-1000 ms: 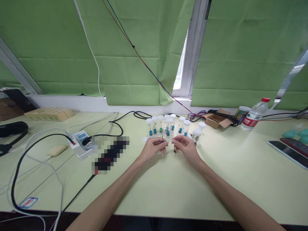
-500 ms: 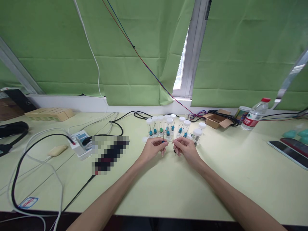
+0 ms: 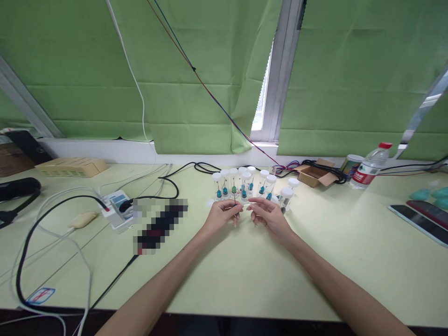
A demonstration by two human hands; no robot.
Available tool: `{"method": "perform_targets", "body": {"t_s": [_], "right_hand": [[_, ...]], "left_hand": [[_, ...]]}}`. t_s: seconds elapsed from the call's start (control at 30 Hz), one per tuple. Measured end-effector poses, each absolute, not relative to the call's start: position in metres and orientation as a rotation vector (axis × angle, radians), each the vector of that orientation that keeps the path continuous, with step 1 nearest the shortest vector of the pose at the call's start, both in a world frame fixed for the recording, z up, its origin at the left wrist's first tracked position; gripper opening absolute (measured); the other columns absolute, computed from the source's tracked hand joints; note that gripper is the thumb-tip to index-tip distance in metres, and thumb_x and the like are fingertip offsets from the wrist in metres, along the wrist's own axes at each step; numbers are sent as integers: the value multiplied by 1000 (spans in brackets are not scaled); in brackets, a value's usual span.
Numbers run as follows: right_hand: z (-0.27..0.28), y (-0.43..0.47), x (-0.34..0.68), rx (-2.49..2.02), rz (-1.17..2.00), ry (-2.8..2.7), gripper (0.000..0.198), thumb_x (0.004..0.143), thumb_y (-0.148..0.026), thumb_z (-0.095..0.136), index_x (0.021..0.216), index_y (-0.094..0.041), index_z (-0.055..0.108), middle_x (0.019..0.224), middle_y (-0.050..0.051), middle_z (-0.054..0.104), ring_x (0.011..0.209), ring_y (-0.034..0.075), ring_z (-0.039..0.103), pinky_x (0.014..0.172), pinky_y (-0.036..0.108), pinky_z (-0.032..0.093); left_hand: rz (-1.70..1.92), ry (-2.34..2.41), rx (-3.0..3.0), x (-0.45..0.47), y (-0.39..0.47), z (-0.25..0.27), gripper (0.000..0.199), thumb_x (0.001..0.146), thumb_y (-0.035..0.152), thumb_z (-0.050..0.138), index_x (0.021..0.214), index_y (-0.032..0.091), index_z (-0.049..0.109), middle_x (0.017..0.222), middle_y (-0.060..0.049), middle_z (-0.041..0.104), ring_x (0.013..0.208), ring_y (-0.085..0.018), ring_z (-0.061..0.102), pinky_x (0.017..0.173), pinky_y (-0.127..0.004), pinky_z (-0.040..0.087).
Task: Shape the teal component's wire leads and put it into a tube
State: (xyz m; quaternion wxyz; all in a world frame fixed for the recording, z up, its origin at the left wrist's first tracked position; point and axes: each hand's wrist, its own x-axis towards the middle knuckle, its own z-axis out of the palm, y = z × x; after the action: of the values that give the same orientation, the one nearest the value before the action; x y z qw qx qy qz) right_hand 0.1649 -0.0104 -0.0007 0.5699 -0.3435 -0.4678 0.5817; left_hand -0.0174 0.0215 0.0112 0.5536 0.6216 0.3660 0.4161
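My left hand (image 3: pixel 223 215) pinches a thin dark pin (image 3: pixel 234 201) that stands up between thumb and forefinger. My right hand (image 3: pixel 268 214) is a few centimetres to its right, fingertips closed on a small clear tube (image 3: pixel 246 204) that lies level between both hands. Just behind the hands stands a cluster of clear vials with white caps (image 3: pixel 241 183), each with a blue or green bead on a pin inside. One more capped vial (image 3: pixel 286 196) stands by my right hand. A loose white cap (image 3: pixel 210 203) lies left of my left hand.
Black and white cables (image 3: pixel 42 219) loop over the left of the pale green table (image 3: pixel 245 275), around a white power strip (image 3: pixel 117 207). A cardboard box (image 3: pixel 313 175), a water bottle (image 3: pixel 369 170) and phones (image 3: pixel 418 219) lie to the right. Green blinds hang behind.
My right hand has shifted slightly left and up, its fingers reaching toward my left hand. The left hand and pin have barely moved.
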Motion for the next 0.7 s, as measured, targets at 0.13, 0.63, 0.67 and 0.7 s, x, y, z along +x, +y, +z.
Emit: {"method": "perform_targets", "body": {"t_s": [0.13, 0.63, 0.67, 0.7], "right_hand": [[0, -11, 164, -811, 1318, -1138, 32, 71, -41, 79, 95, -20, 74, 84, 4, 70, 60, 11, 55, 55, 27, 44], [-5, -8, 163, -808, 1287, -1126, 30, 78, -46, 73, 74, -17, 70, 66, 2, 64, 52, 10, 53, 48, 24, 40], [-6, -7, 163, -806, 1305, -1115, 31, 78, -47, 73, 75, -16, 70, 66, 2, 64, 52, 10, 53, 48, 23, 40], [-6, -7, 164, -802, 1325, -1103, 32, 78, -47, 73, 75, -16, 70, 65, 2, 63, 51, 9, 53, 47, 23, 39]], "left_hand": [[991, 824, 1395, -17, 20, 11, 32, 75, 45, 73, 78, 13, 70, 72, -3, 63, 53, -10, 52, 53, -25, 44], [905, 829, 1540, -15, 18, 13, 30, 78, 43, 70, 79, 13, 70, 62, -1, 61, 48, -11, 53, 55, -26, 46], [904, 827, 1549, -15, 18, 14, 29, 79, 43, 69, 79, 13, 69, 61, 0, 61, 48, -11, 53, 55, -26, 46], [902, 824, 1558, -15, 18, 14, 29, 79, 42, 69, 79, 13, 69, 61, 0, 61, 48, -10, 53, 56, -26, 45]]}}
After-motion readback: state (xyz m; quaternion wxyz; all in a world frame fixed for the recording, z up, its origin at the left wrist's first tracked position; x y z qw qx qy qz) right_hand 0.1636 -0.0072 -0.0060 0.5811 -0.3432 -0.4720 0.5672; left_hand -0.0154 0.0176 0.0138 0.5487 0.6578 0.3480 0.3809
